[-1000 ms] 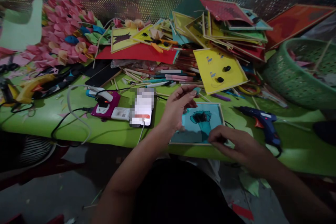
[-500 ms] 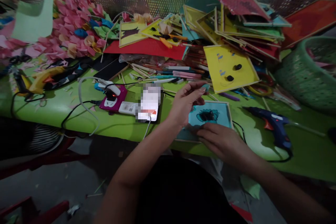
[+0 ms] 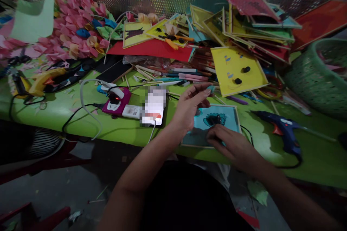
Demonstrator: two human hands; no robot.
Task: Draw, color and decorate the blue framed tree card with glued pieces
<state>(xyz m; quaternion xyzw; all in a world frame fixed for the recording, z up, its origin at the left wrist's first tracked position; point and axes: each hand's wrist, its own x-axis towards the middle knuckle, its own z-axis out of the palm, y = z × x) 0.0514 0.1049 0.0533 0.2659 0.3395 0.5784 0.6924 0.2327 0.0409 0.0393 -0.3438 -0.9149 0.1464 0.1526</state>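
A blue card with a thin pale frame lies near the table's front edge, bearing a dark outlined drawing and black pieces. Raised over the card's left side, my left hand pinches a small teal piece between thumb and fingertips. My right hand is low over the card, its curled fingertips at the lower edge of the black pieces. Whether those fingers hold anything is hidden.
A blue glue gun lies on the right, below a green basket. Framed yellow card and pens lie behind. Left are a lit phone, a purple power strip with cables, and pink folded papers.
My right hand has shifted slightly up and right, its fingers more curled and closer to the black pieces. My left hand stays nearly in place with the teal piece.
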